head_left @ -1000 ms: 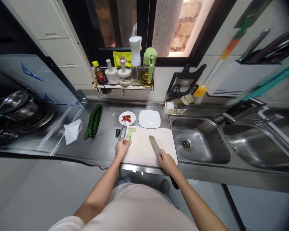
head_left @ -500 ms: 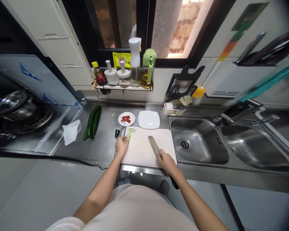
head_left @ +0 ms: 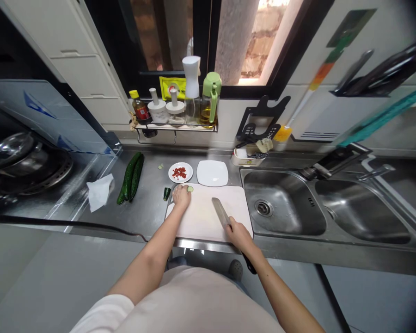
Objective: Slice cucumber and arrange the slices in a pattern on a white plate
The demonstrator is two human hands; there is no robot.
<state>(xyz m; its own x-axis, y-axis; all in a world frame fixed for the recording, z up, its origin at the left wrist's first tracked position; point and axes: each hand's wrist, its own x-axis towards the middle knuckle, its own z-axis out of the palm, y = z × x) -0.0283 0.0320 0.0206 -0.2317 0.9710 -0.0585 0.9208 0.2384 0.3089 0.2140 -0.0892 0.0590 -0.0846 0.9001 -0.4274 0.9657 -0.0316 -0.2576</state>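
though roomy midway, cutting board [head_left: 200, 217] with left hand [head_left: 181, 197] by edge, grip unclear, right hand [head_left: 239, 233] around knife [head_left: 220, 211]

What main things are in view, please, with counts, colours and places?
Cutting board: 1, white, centre
Knife: 1, grey-bladed, over board
Cucumber slice: 1 clear, pale green, board
Cucumber stub: 1, green, left of board
Cucumbers: 2, green, left counter
Round plate: 1, white, behind board
Chopped pieces: several, red, round plate
Rectangular plate: 1, white, behind board
Paper: 1, white, left counter
Sauce bottle: 1, yellow-capped, rack
Spice jars: 2, white-lidded, rack
Spray bottle: 1, white-topped, rack
Oil jug: 1, green-topped, rack
Caddy: 1, white, near sink
Sink basins: 2, silver, right
Pot: 1, silver, far left
Left hand: 1, bare, over board
Right hand: 1, bare, holding knife
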